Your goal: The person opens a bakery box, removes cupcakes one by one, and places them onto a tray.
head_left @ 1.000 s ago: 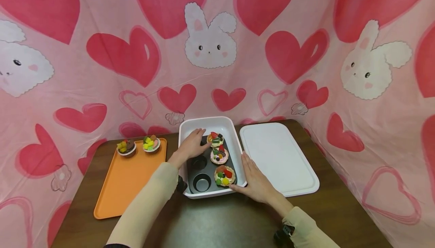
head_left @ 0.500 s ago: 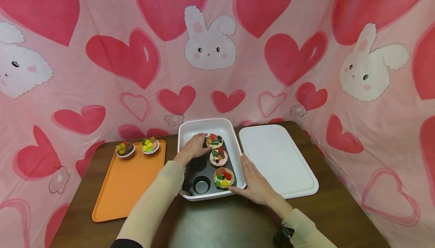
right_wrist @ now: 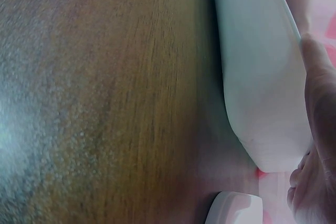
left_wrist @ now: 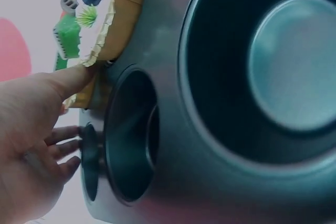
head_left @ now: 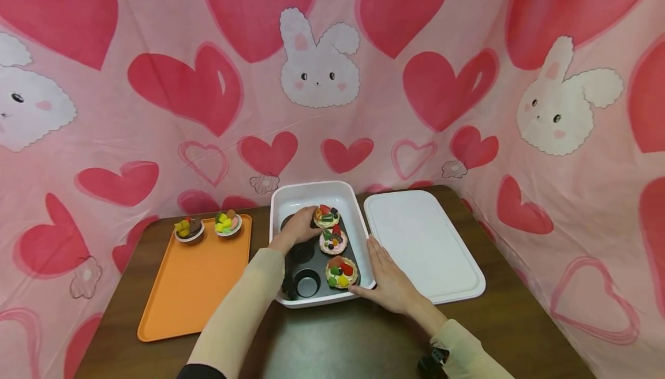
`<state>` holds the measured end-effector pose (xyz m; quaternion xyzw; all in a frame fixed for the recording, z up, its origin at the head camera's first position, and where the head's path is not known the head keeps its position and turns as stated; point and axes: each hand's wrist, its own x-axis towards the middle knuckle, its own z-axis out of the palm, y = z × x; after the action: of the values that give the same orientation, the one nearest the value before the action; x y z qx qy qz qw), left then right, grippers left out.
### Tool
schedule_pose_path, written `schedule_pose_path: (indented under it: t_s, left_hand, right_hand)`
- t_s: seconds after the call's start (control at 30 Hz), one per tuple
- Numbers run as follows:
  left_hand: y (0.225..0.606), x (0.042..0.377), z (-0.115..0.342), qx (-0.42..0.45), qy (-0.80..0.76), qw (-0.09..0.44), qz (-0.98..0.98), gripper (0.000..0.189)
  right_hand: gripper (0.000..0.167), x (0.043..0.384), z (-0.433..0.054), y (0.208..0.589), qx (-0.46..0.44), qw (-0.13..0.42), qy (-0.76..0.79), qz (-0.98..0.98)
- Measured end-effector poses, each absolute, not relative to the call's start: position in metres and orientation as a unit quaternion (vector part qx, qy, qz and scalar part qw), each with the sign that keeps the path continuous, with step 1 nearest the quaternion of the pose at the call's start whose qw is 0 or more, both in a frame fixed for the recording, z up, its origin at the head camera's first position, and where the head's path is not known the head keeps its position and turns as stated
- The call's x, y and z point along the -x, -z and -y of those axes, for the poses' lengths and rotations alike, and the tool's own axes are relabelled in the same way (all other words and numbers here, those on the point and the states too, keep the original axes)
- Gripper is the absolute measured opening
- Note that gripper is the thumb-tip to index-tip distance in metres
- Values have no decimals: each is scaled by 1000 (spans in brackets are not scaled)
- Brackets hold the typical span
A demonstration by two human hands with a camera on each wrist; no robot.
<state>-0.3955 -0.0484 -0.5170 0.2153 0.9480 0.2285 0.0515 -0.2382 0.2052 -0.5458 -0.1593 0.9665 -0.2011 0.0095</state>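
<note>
A dark muffin pan (head_left: 318, 259) lies inside a deep white tray (head_left: 280, 191). Three toy fruit tarts fill its right column: the far tart (head_left: 326, 217), the middle tart (head_left: 333, 241) and the near tart (head_left: 341, 273). My left hand (head_left: 298, 228) reaches over the pan to the far tart's left side. In the left wrist view its thumb (left_wrist: 73, 80) extends by the tarts and three loose fingers sit near an empty cup; the index finger is hidden. Flat along the tray's right side lies my right hand (head_left: 391, 280), fingers straight, thumb at the near rim.
An orange tray (head_left: 194, 286) at the left bears two toy cupcakes, a brown cupcake (head_left: 189, 230) and a yellow-topped cupcake (head_left: 228, 223). Flat on the right is a white board (head_left: 423, 246). A pink heart-patterned cloth hangs behind the wooden table (head_left: 343, 338).
My left hand has shifted slightly right and nearer, staying beside the far tart. The tarts keep their places in the pan. My right hand stays against the tray.
</note>
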Motion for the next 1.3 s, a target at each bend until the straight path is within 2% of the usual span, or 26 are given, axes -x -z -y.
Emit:
schedule_pose_path:
  t_s: [0.77,1.3]
  left_hand:
    - [538,394,42,-149,-286,16,-947,68]
    - [545,394,41,-142,-302,-2,-943,65]
  right_hand:
    - [124,239,-204,546,153,7,201,-968]
    - [125,238,-204,547,150,12,208,-967]
